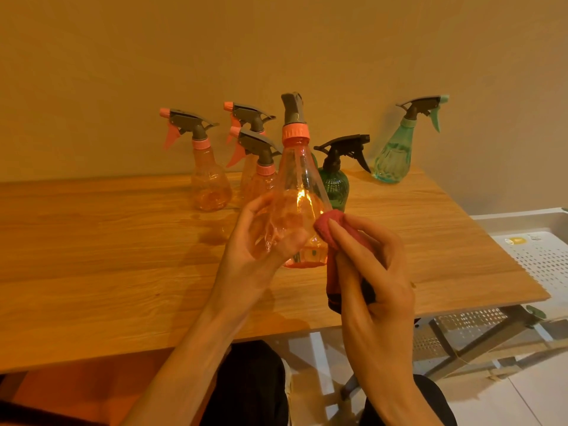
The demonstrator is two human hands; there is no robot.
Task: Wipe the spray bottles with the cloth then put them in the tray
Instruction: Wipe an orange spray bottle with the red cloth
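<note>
left hand [261, 238] gripping orange spray bottle [299, 192], right hand [372, 272] pressing red cloth [330, 229] against it

Glossy, see-through orange plastic on the held spray bottle [295, 192], bright glare on its smooth wall; matt grey plastic at the trigger head. Soft, matt red cloth [330, 229], faintly nubbly. Warm wood grain, smooth with low sheen, across the bench [107, 241]. Clear, ribbed plastic on the teal bottle [393, 158] and dark green bottle [333, 186]. Matt white perforated plastic for the tray [541, 256].
</note>
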